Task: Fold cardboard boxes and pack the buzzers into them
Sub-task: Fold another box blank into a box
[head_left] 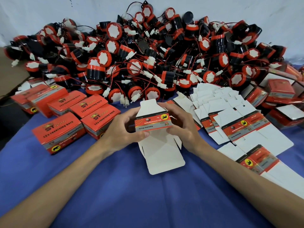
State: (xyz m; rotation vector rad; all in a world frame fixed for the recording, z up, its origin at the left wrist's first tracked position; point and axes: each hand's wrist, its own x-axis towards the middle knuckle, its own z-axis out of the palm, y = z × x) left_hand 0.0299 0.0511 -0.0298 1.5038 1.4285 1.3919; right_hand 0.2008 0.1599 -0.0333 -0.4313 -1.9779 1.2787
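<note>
A half-formed cardboard box (153,124), red and grey printed band with white flaps open at both ends, is held above the blue cloth in the middle. My left hand (122,130) grips its left side, thumb on the lower front edge. My right hand (181,125) grips its right side. The near white flap (162,155) hangs down towards me and the far flap sticks up. Behind it lies a big heap of black and red buzzers (148,55) with red and black wires and white plugs.
Several closed red boxes (74,116) stand in rows at the left. Flat unfolded box blanks (230,119) lie fanned out at the right, with more boxes (283,96) piled at the far right. Blue cloth (115,186) covers the table in front of me.
</note>
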